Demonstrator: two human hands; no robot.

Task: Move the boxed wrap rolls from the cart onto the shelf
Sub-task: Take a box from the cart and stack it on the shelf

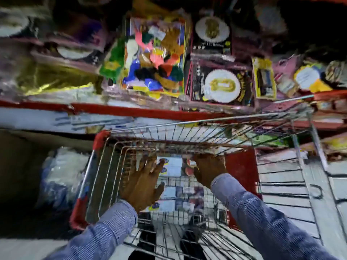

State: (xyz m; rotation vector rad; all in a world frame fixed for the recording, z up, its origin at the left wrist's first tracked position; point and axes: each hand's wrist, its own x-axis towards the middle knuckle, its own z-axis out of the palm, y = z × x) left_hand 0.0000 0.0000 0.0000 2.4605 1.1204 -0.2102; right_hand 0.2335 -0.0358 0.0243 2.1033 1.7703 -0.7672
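Several white boxed wrap rolls (174, 196) with blue logos lie in the bottom of the wire cart (187, 128). Two more boxes (173, 166) sit stacked at the cart's far end, between my hands. My left hand (142, 182) is low inside the cart, fingers spread, fingertips touching the left end of those boxes. My right hand (208, 169) curls its fingers over their right end, where fruit is pictured. The shelf (131, 109) with its red edge runs just beyond the cart. The view is blurred.
Packets of coloured party goods (154, 55) and cake-board packs (221, 85) crowd the shelf above the red edge. A bundle in clear plastic (62, 177) lies left of the cart. A second wire cart section (291, 184) stands to the right.
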